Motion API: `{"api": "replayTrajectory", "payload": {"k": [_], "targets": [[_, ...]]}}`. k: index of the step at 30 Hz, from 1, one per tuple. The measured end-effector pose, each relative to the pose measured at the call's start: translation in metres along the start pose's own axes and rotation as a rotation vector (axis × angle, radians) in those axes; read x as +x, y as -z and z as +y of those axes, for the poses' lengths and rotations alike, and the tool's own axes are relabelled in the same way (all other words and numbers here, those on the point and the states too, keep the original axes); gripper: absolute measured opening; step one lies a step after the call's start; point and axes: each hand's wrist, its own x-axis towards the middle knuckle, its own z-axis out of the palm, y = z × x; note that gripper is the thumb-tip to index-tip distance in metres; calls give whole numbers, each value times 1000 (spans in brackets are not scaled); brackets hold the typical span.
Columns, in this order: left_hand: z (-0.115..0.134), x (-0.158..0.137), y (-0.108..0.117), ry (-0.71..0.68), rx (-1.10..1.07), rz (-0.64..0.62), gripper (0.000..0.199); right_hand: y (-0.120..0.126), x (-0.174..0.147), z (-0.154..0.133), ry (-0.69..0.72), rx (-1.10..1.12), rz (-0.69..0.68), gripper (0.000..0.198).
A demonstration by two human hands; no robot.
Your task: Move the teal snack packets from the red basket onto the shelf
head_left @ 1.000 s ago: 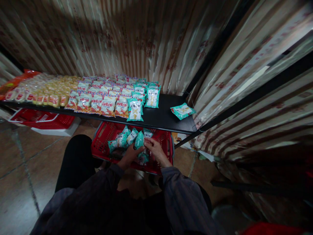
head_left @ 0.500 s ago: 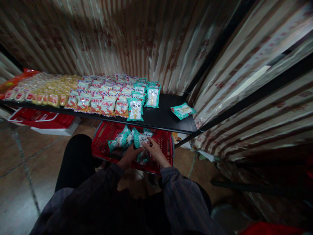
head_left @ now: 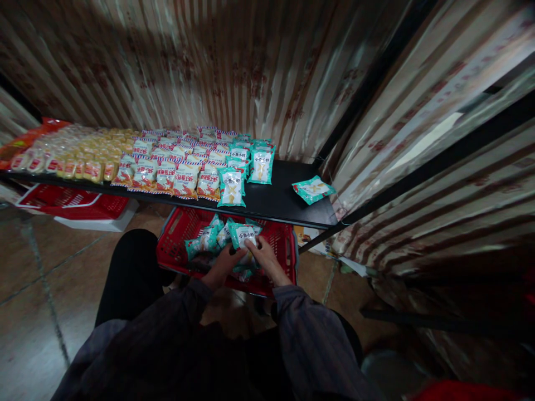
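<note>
Blue-grey cloth: two sleeves, at seven and five o'clock, the dial centred on one teal packet. Black trouser leg, one, between eight and nine o'clock.

Left hand, bare, at seven: fingers narrow, thumb against the packet's lower left; the rest partly hidden.

Right hand, bare, towards five: fingers closed on the packet's lower right.

Teal packet, white label with dark characters facing up: held by both hands, over the red basket, perforated.

Loose teal packets, several, heaped in the basket, chiefly at nine.

Second red basket, between nine and ten, above a white box.

Black shelf, at twelve, bearing: single packet, teal, lying at two; teal group, at twelve; orange-and-white packets, rows, between ten and eleven; small yellow packs, at ten; orange bag, farther out at ten.

Striped curtain, brown and cream, at twelve, behind the shelf.
</note>
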Motion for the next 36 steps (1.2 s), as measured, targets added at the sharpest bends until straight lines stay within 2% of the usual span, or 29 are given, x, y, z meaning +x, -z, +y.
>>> {"api": "replayTrajectory", "payload": {"k": [8,15,21,24,28,33,36], "targets": [[-3,-4,-6,15,-10,41,61,1,-1,-3,-5,-56,-10,54],[-6,-4,-6,12,-64,60,58,-1,-3,-3,-27,11,35,52],[-11,1,2,19,-74,77,64,4,-8,-7,-84,225,-162,54],[-9,0,5,5,-85,63,65,4,-7,-5,-81,234,-217,55],[-5,-3,4,-13,-119,38,62,1,-2,1,-44,181,-164,53],[0,-7,-3,34,-180,14,50,2,1,3,2,119,-78,54],[4,-11,-4,63,-207,-30,53,5,1,0,34,67,-52,55]]}}
